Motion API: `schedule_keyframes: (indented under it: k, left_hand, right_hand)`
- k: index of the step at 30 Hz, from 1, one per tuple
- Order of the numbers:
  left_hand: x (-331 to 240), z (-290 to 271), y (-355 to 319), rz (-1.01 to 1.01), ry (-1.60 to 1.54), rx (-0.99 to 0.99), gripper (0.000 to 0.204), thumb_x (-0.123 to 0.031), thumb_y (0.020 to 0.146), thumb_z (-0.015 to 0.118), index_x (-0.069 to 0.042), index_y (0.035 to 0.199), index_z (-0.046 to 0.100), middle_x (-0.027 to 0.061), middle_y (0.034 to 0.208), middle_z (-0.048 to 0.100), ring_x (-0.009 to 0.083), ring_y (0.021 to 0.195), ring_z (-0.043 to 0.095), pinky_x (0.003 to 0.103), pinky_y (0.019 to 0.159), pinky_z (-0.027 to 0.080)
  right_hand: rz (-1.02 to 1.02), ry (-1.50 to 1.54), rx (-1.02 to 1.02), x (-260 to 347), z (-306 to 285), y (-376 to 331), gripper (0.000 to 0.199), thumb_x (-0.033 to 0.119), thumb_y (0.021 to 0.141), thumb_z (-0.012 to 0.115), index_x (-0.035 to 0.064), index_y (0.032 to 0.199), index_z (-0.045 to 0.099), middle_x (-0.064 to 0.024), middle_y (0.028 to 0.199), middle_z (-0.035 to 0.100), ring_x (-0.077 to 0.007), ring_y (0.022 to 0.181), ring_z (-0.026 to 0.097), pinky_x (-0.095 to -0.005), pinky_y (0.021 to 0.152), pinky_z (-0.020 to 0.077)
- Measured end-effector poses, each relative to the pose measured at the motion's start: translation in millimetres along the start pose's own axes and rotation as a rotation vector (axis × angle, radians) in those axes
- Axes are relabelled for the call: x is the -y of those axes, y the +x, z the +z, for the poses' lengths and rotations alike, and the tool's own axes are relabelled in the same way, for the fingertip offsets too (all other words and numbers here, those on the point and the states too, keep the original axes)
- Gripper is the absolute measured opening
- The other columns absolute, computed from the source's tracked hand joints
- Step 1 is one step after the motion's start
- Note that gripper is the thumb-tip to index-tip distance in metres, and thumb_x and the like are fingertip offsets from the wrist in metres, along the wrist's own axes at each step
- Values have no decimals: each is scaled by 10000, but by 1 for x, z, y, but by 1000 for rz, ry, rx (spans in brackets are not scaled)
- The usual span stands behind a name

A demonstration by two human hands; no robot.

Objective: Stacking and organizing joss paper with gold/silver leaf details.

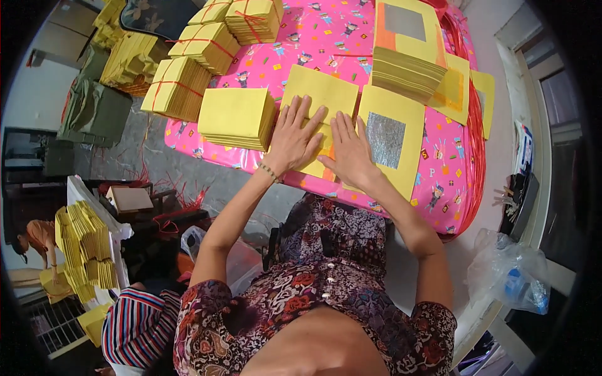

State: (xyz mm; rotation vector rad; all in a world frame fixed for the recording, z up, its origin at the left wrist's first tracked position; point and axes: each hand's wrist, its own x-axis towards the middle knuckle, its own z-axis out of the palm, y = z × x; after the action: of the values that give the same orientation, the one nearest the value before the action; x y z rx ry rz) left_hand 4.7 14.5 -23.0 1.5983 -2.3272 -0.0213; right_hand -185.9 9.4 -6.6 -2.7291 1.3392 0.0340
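Both hands lie flat, fingers spread, on a folded yellow paper sheet (320, 103) at the near edge of the pink table (439, 188): left hand (293, 139) beside right hand (350, 152). This looks like pressing a crease. Just right lies a sheet with a silver foil square (385, 139); left, a loose yellow stack (236, 117); beyond, tied bundles (179, 88).

Tied bundles of yellow paper (179, 88) at table's far left; clear plastic bag (509, 279) with blue item, lower right.
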Motion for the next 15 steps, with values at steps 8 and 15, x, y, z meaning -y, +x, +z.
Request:
schedule_keyframes:
  k: [8, 15]
  left_hand:
    - [8, 8, -11, -12, -53, -7, 583, -384, 978, 467, -216, 1529, 377, 244, 1568, 280, 490, 1448, 211, 563, 1179, 199]
    - [12, 11, -12, 8, -53, 0, 588, -373, 985, 453, -202, 1538, 352, 249, 1564, 282, 486, 1443, 225, 570, 1168, 218]
  right_hand:
    - [18, -7, 14, 6, -8, 10, 904, 582, 922, 514, -76, 1500, 293, -254, 1571, 279, -370, 1487, 210, -545, 1216, 60]
    - [2, 17, -84, 6, 11, 9, 878, 587, 933, 492, -31, 1521, 283, -233, 1582, 271, -354, 1496, 198, -525, 1221, 63]
